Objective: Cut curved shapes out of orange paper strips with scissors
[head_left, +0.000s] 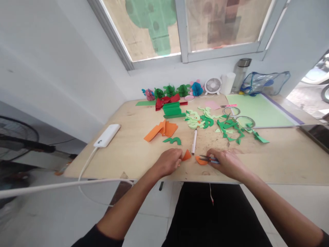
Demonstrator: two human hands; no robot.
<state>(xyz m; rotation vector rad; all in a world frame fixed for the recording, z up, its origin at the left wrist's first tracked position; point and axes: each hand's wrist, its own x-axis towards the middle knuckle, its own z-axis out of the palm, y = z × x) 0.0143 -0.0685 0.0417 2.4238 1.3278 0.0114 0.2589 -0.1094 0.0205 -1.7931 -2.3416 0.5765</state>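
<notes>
Near the table's front edge, my left hand (170, 161) is closed on a small orange paper piece (187, 155), whose pointed end sticks out to the right. My right hand (226, 162) grips small scissors (211, 159) with dark blades pointing left. Under the blades lies another orange paper piece (201, 160); whether the fingers also touch it I cannot tell. Between and just beyond both hands rests a white pen (194, 142). Folded orange paper (169, 129) and a green wavy cutout (175, 140) lie beyond my left hand.
Light green cutouts (193, 120) and green scraps (228, 128) spread across the middle right. Tape rolls (245, 117) lie by a green sheet (272, 111). Paper flowers (170, 90), a small fan (213, 85) and a bottle (240, 75) line the wall. A white power bank (107, 135) sits left.
</notes>
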